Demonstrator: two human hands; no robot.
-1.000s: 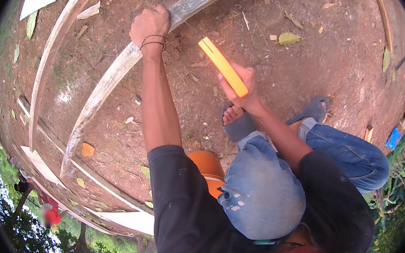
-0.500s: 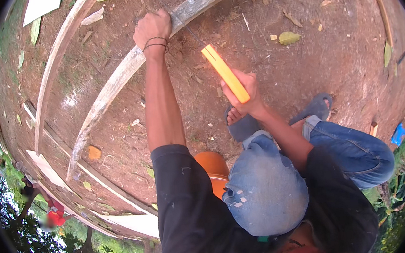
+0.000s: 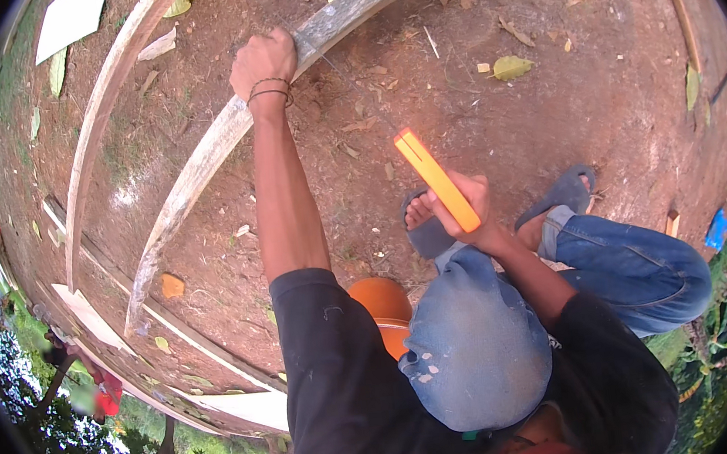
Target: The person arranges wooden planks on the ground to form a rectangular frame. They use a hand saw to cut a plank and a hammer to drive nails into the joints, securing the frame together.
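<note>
My left hand (image 3: 265, 66) is closed over a long weathered wooden beam (image 3: 192, 173), which bends across the picture. A dark cord bracelet circles that wrist. My right hand (image 3: 471, 203) grips the yellow-orange handle of a hand saw (image 3: 434, 175). The saw's thin blade shows nearly edge-on as a dark line, running from the handle up to the beam just right of my left hand. Whether the teeth have cut into the wood is too fine to make out.
A second wooden beam (image 3: 99, 121) lies to the left, with a thin strip (image 3: 190, 333) beyond it. An orange bucket-like object (image 3: 379, 300) stands beside my knee. My sandalled foot (image 3: 429, 225) is close below the saw. Dry leaves (image 3: 512, 67) and wood chips litter the dirt.
My right hand has drawn the saw back toward my body, down and to the right. My left hand keeps its grip on the beam. The view has shifted slightly.
</note>
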